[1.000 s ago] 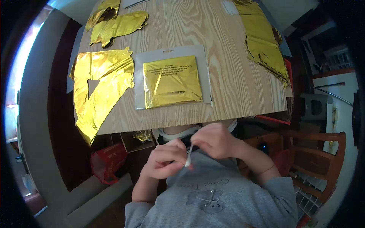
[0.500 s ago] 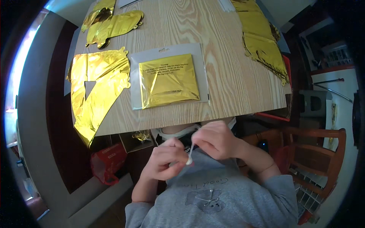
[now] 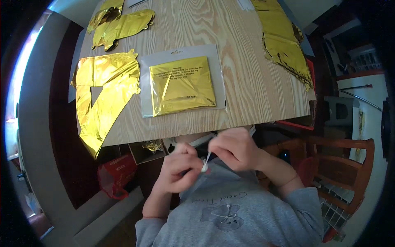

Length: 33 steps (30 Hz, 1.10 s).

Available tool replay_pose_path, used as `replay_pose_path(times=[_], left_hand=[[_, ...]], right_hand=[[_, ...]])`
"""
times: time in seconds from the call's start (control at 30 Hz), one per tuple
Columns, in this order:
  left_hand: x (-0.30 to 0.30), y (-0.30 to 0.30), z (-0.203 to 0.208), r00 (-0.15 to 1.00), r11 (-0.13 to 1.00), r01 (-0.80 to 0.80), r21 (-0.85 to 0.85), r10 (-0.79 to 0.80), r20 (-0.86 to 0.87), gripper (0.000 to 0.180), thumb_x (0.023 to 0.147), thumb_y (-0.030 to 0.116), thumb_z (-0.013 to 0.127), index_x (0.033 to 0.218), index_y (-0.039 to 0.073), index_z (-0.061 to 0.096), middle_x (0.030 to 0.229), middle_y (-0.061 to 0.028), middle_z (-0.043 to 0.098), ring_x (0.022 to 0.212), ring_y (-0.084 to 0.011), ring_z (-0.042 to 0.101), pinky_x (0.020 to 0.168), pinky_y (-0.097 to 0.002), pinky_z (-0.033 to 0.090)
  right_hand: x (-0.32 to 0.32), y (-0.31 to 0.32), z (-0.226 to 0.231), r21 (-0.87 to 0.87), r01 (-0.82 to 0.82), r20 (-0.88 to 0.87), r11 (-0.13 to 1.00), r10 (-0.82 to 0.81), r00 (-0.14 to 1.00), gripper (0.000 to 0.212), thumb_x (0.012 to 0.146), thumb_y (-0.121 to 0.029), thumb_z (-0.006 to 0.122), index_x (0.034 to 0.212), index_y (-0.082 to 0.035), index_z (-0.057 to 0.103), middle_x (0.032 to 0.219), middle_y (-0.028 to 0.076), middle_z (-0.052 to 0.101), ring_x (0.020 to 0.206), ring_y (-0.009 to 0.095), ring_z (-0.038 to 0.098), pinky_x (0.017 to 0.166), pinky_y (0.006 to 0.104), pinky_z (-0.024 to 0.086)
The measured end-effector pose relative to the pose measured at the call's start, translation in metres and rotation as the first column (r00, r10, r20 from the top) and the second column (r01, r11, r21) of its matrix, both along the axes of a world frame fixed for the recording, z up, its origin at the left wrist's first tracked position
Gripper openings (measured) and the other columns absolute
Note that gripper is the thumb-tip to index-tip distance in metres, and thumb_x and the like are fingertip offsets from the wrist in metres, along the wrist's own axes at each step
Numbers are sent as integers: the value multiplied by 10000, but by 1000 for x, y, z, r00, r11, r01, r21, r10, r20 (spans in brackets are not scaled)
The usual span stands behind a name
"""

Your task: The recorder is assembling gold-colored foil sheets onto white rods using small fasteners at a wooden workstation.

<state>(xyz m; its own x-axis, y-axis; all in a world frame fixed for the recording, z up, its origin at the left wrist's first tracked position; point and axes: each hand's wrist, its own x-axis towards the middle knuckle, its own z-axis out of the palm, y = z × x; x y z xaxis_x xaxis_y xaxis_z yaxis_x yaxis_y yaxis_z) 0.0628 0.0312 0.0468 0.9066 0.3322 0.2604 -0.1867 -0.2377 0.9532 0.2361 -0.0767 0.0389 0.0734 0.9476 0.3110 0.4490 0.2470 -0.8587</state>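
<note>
Above my lap, just off the table's near edge, my left hand (image 3: 177,168) pinches a small white wound bundle (image 3: 204,169) between thumb and fingertips. From it a thin white string (image 3: 208,157) runs up to my right hand (image 3: 236,149), whose thumb and fingers are closed on its upper part. The two hands are close together but apart, and both blur slightly. Nearest to them on the table lies a clear plastic packet (image 3: 220,78) with a folded gold foil sheet (image 3: 181,92) inside.
Flat gold foil balloons lie at the table's left (image 3: 113,70), far left (image 3: 127,29) and right (image 3: 284,49). Under the left edge are an open box (image 3: 142,158) and a red bag (image 3: 117,175). A wooden chair (image 3: 364,164) stands at the right.
My hands have shifted slightly, and the white bundle has risen a little nearer my right hand. The string stays between them. The things on the table have not visibly been moved.
</note>
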Motion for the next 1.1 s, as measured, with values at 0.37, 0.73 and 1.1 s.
replay_pose_path(times=[0.37,0.73,1.1], left_hand=[[5,-13,-9,970,958,-201,-205,224,95,147,701,44,565,801,-2,662,771,-67,654,677,-183,475,635,-283,390],[7,-10,-6,954,948,-288,138,296,-44,152,717,-5,614,854,32,668,696,-71,600,713,-203,499,646,-291,413],[7,-7,-10,980,987,-155,-39,149,-129,137,690,-19,587,811,9,646,682,-36,609,667,-165,502,590,-258,415]], right_hand=[[-8,0,-14,125,9,81,992,-19,996,103,740,-124,666,769,-81,576,649,64,555,571,251,570,513,343,446],[-10,-8,0,178,-100,227,979,58,972,109,704,-141,679,735,-101,582,625,34,522,553,210,556,495,326,445],[8,6,3,188,33,235,982,-77,969,112,684,-122,688,689,-104,577,633,20,516,554,196,528,492,326,433]])
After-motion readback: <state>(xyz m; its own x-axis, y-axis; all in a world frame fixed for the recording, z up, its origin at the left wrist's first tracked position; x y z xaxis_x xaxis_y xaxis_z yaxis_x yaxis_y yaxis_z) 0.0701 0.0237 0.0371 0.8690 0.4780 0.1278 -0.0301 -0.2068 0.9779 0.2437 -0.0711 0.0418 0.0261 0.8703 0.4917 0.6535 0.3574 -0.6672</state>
